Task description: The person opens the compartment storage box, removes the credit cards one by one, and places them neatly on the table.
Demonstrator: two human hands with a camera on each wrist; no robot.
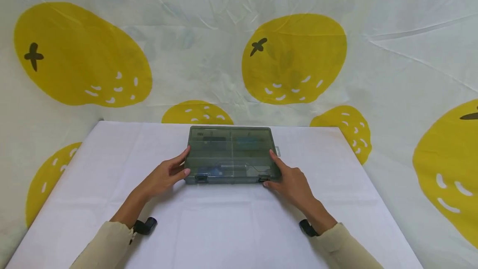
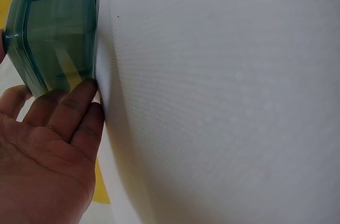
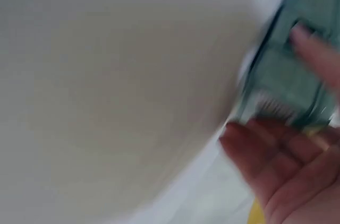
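A flat plastic compartment box (image 1: 228,150), tinted grey-green and see-through, lies on the table with its lid down. Two dark latches line its front: the left latch (image 1: 201,179) and the right latch (image 1: 264,179). Bluish items show dimly through the lid. My left hand (image 1: 160,177) holds the box's left end, fingers against the end wall and thumb near the front corner. At the other end my right hand (image 1: 296,184) grips the front right corner. Its thumb (image 3: 313,51) rests on the right latch, and its fingers lie along the end wall, blurred in the right wrist view.
A white cloth covers the table (image 1: 224,227). Close behind the box, the table's back edge meets a pale curtain (image 1: 201,65) printed with yellow fruit. A small clear hanging tab (image 1: 278,151) sticks out from the box's right side. Both wrists wear dark straps.
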